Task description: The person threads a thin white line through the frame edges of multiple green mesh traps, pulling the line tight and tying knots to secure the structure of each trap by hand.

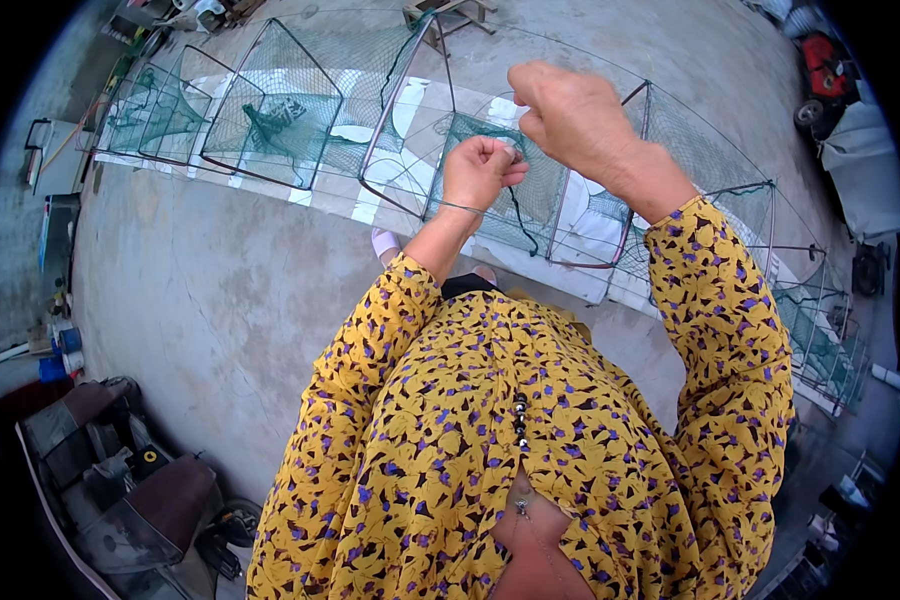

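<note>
We log two carriers: the grey concrete floor (210, 270) and a long grey-and-white strip (366, 206) across it; can't tell if the strip is raised. Green net trap (295, 125), dark frames, stretches lengthwise along the strip, overhanging its far edge in places. On the floor, we mark a slippered foot (384, 242) by the strip's near edge, a wooden stand (452, 14) beyond its far edge, and a red wheeled machine (825, 75) toward the floor's right edge.

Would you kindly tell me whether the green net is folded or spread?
The green net is spread: its mesh stretches between dark frames standing apart in a long row.
</note>
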`<state>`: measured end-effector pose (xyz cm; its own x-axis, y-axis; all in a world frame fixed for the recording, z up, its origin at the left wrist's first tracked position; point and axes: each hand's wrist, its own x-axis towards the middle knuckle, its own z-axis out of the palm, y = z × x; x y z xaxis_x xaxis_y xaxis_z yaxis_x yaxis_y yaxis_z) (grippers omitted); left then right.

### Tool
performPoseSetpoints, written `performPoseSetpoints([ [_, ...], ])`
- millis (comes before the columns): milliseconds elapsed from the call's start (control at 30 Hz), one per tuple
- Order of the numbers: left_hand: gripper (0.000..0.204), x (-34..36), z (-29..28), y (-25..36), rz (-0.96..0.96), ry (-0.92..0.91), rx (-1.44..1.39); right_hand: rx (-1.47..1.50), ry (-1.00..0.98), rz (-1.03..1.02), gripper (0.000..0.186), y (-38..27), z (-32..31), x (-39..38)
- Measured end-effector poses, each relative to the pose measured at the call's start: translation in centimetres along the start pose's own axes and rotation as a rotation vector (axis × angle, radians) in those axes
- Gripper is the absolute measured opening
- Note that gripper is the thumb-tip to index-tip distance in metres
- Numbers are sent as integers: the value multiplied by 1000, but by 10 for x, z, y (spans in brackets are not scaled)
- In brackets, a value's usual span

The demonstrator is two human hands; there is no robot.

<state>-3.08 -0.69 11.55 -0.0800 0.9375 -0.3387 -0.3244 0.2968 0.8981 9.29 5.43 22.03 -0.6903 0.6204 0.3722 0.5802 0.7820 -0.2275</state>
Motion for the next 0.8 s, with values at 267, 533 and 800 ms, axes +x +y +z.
performPoseSetpoints([
  [267,10,1,4,1,-46,-8,-55,-180,282,323,12,19,-27,7],
  [533,9,3,4,0,-50,18,-43,649,284,684,12,33,-73,29],
  [800,8,8,-2,-7,-42,22,-49,67,201,197,11,17,-36,17],
])
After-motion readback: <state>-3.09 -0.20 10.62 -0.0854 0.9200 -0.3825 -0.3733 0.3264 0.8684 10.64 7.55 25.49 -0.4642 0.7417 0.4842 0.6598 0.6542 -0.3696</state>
